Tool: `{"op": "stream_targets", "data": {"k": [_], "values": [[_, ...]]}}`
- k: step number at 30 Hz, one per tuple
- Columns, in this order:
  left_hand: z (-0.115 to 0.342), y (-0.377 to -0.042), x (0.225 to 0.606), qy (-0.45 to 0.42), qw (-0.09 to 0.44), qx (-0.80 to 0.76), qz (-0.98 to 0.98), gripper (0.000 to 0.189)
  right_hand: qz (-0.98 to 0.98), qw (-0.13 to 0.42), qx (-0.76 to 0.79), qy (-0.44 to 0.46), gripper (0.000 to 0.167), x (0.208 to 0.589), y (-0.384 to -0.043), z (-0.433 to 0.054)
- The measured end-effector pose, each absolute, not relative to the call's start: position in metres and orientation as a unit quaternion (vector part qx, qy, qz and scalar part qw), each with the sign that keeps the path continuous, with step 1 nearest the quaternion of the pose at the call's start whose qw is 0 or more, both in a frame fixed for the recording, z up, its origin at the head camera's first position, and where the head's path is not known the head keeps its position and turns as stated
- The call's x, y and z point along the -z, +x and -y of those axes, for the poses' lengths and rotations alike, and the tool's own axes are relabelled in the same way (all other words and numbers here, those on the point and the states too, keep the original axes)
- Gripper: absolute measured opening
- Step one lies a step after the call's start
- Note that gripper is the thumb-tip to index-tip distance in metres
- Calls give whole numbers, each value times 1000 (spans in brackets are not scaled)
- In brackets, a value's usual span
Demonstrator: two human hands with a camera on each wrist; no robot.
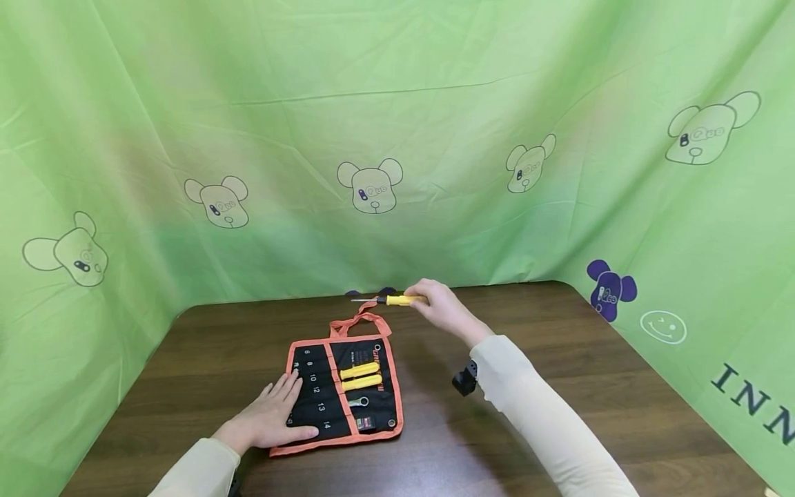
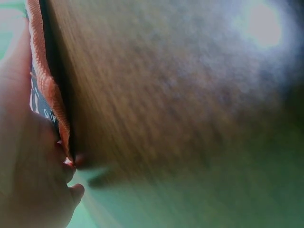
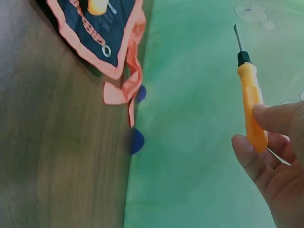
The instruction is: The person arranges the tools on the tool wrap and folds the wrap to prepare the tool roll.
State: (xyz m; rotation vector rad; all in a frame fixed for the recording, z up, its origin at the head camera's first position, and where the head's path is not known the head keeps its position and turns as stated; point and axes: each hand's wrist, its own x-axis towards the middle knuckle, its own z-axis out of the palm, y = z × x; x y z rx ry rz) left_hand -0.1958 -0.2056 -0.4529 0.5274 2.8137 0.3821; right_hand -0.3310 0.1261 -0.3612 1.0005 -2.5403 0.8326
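Note:
My right hand [image 1: 439, 304] holds a screwdriver with a yellow handle [image 1: 400, 300] and black collar above the back of the table. In the right wrist view the thumb and fingers pinch the screwdriver's handle [image 3: 252, 102], its metal shaft pointing away from the hand. A black tool pouch with orange edging [image 1: 335, 442] lies spread on the table, size numbers printed along its left part. Its pockets hold two yellow handles [image 1: 361, 382], a ring-ended wrench [image 1: 359, 402] and a small dark item [image 1: 365, 424]. My left hand [image 1: 273, 414] rests with fingers spread on the pouch's left edge.
The pouch's orange tie strap [image 1: 360, 321] trails toward the back of the brown wooden table [image 1: 528, 386]. A green cloth curtain [image 1: 385, 248] with cartoon heads hangs behind the table and at both sides. A black wrist camera [image 1: 464, 379] hangs beneath the right forearm.

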Motion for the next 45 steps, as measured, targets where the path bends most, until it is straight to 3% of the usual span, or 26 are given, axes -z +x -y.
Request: {"op": "stream_targets", "data": {"k": [17, 45], "values": [[206, -195, 454, 174, 129, -129, -968, 102, 873, 109, -266, 394, 11, 395, -318, -109], [206, -197, 456, 175, 126, -132, -967, 101, 888, 35, -238, 393, 12, 431, -322, -94]]}}
